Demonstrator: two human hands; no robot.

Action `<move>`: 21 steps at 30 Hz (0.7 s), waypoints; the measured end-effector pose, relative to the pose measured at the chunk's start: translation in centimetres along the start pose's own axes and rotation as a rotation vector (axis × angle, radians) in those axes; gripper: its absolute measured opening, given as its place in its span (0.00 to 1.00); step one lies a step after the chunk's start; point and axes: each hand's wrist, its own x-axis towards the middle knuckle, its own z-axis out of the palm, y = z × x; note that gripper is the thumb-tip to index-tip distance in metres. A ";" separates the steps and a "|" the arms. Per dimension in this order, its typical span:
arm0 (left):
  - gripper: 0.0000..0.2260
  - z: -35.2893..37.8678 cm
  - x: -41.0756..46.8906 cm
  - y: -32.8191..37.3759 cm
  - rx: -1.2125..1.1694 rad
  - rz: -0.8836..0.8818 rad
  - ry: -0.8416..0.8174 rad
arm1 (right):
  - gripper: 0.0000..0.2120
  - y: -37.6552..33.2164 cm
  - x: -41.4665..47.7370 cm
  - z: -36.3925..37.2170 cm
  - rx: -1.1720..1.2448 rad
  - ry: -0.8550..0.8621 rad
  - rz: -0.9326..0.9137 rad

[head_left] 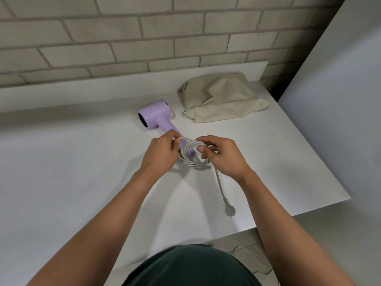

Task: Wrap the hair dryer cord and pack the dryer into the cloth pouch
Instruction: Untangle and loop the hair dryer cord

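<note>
Both hands hold the coiled cord (193,156) above the worktop (82,162): left hand (160,153) fingers pinch one loop, right hand (220,155) fingers curl around the coil. The lilac hair dryer (154,114) lies just beyond, the cloth pouch (222,100) to its right.

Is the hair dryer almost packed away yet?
Not yet. Most of the cord is coiled, held by the left hand and right hand. The plug end lies loose on the table. The dryer lies outside the pouch, so packing is left.
</note>
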 end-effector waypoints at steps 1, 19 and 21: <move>0.13 -0.3 0.1 -0.2 0.067 0.083 -0.044 | 0.09 -0.1 -0.1 0.0 -0.003 -0.006 0.000; 0.09 -2.5 0.2 1.7 0.118 0.094 0.166 | 0.09 -0.4 -0.9 0.8 0.260 0.090 0.130; 0.08 -2.7 0.1 2.0 0.092 0.083 0.142 | 0.09 -0.6 -0.9 1.3 0.299 0.111 0.131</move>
